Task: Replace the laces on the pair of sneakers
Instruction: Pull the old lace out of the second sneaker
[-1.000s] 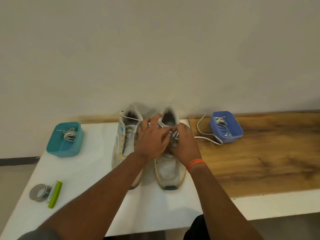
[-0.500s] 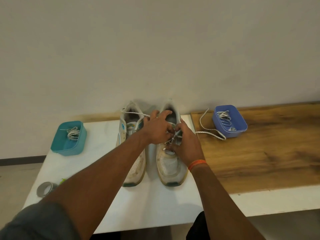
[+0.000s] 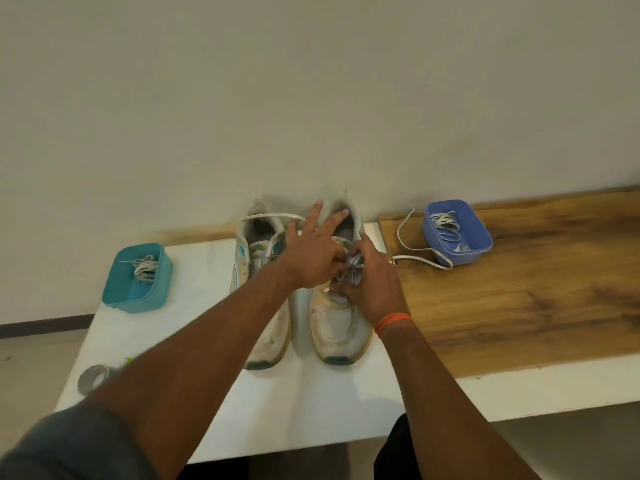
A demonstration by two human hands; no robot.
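Observation:
Two worn white sneakers stand side by side on the white table, toes toward me. The left sneaker (image 3: 258,306) has no lace across its front. Both hands work over the right sneaker (image 3: 341,327). My left hand (image 3: 313,252) pinches the white lace (image 3: 420,252) at the eyelets, with two fingers stretched toward the heel. My right hand (image 3: 372,284) pinches the lace over the tongue. One lace end trails right onto the wood, the other runs left across the left sneaker's opening.
A teal tub (image 3: 138,278) with a bundled lace stands at the left. A blue tub (image 3: 457,232) with laces sits on the wooden board (image 3: 519,299) at the right. A roll of grey tape (image 3: 92,377) lies near the table's front left edge. The wall stands right behind the shoes.
My left hand has stretched two fingers out toward the heel and pulled the lace taut to the left. My right hand stays at the tongue. The camera has tilted slightly.

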